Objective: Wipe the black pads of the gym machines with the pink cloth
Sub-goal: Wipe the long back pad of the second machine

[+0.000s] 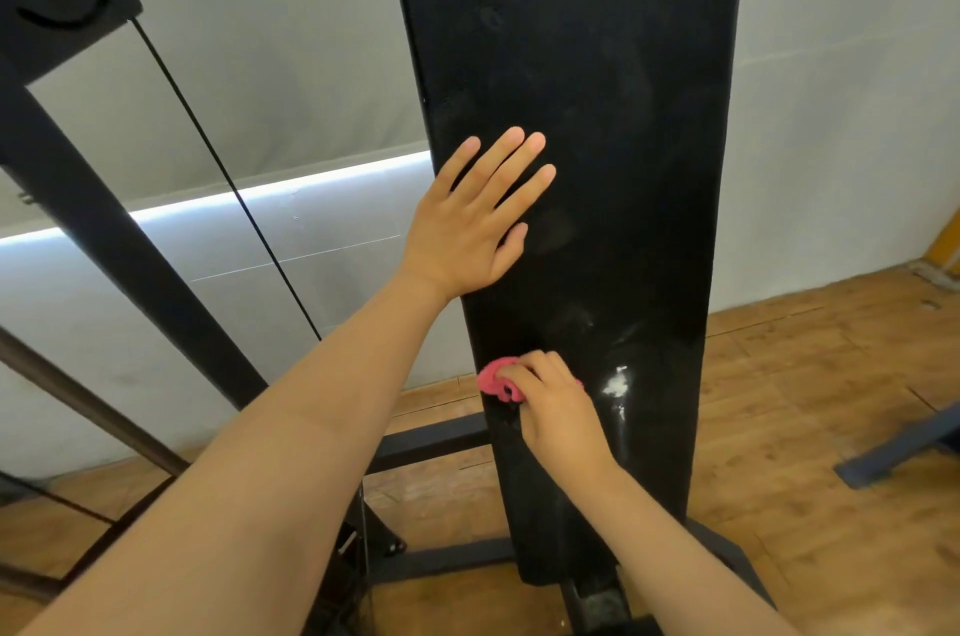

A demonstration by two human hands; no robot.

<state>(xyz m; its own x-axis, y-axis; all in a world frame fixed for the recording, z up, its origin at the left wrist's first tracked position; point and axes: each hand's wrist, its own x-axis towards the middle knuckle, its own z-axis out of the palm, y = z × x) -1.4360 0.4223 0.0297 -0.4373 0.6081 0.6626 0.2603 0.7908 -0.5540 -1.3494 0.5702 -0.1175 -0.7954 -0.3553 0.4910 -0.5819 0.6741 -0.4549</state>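
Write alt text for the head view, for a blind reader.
A person's right hand holds a pink cloth against the lower part of a long black pad, while the left hand rests flat higher up. White smears show near the right hand.

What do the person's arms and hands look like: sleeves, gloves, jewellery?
The left forearm and right forearm are bare to the frame's edge, no sleeves. The left hand and right hand wear no gloves, rings, watch or band. The left hand's nails look short and unpainted.
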